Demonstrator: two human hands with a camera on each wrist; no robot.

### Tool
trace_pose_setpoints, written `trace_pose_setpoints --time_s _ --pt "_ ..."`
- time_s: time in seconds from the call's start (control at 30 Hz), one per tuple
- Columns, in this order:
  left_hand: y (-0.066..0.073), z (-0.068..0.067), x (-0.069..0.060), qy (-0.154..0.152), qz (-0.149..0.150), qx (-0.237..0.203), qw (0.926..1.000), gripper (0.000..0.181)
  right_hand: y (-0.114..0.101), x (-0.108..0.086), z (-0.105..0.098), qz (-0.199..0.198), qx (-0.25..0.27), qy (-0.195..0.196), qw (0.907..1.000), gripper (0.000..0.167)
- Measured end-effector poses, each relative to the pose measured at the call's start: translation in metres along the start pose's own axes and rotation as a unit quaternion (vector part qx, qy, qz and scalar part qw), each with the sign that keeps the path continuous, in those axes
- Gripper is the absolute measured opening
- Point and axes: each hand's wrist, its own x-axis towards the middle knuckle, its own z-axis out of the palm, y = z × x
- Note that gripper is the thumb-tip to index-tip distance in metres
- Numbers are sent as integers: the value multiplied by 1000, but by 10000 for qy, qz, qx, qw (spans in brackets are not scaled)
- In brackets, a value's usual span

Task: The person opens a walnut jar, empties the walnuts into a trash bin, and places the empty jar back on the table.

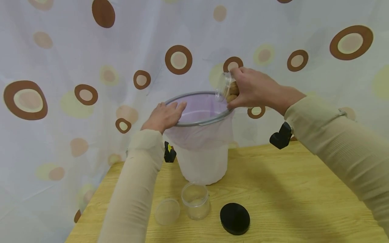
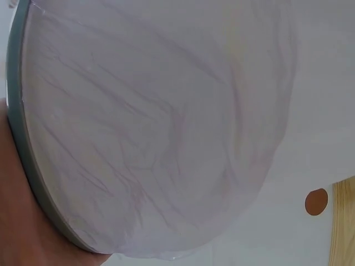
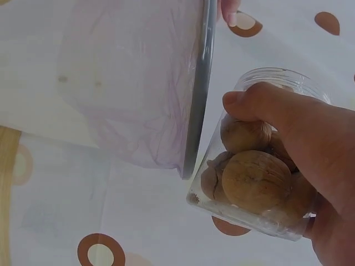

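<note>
A white bin (image 1: pixel 200 162) stands upright on the table, with a thin purplish bag (image 1: pixel 197 108) lining it and folded over its grey rim (image 1: pixel 189 124). My left hand (image 1: pixel 164 116) rests over the left side of that rim; part of its fingers is hidden in the left wrist view. Above the rim's right side, my right hand (image 1: pixel 258 87) grips a clear jar (image 3: pixel 213 188) tilted mouth-first toward the bin. Inside the jar are several brown round nuts that look like walnuts (image 3: pixel 256 180). The jar's mouth (image 1: pixel 219 89) has no lid on.
In front of the bin stands an uncovered clear tub (image 1: pixel 196 206). To its left lies a translucent round lid (image 1: pixel 167 211), to its right a black lid (image 1: pixel 235 218). Behind the wooden table (image 1: pixel 273 182) hangs a patterned curtain (image 1: pixel 197 27).
</note>
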Motion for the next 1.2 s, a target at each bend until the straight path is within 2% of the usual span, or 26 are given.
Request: trace_pose_setpoints --time_s 0.23,0.4,0.7,0.9,1.1,1.2 --pt "1 0 -1 -39 -111 73 9999 74 -2 9 3 -87 -160 -75 9998 66" --pt "2 1 0 14 -150 92 9998 75 -4 13 4 -228 -510 -98 9984 70" --pt "0 2 -1 18 -263 54 9996 79 -7 16 6 -743 -1383 218 9874 54" --pt "-1 2 -2 31 -277 87 9996 80 -7 17 9 -980 -1606 504 9808 46" --pt "0 1 -1 14 -255 159 9995 81 -7 19 9 -1016 -1687 547 9789 66" --pt "-1 2 -1 44 -252 137 9996 81 -8 20 9 -995 -1684 486 9795 65"
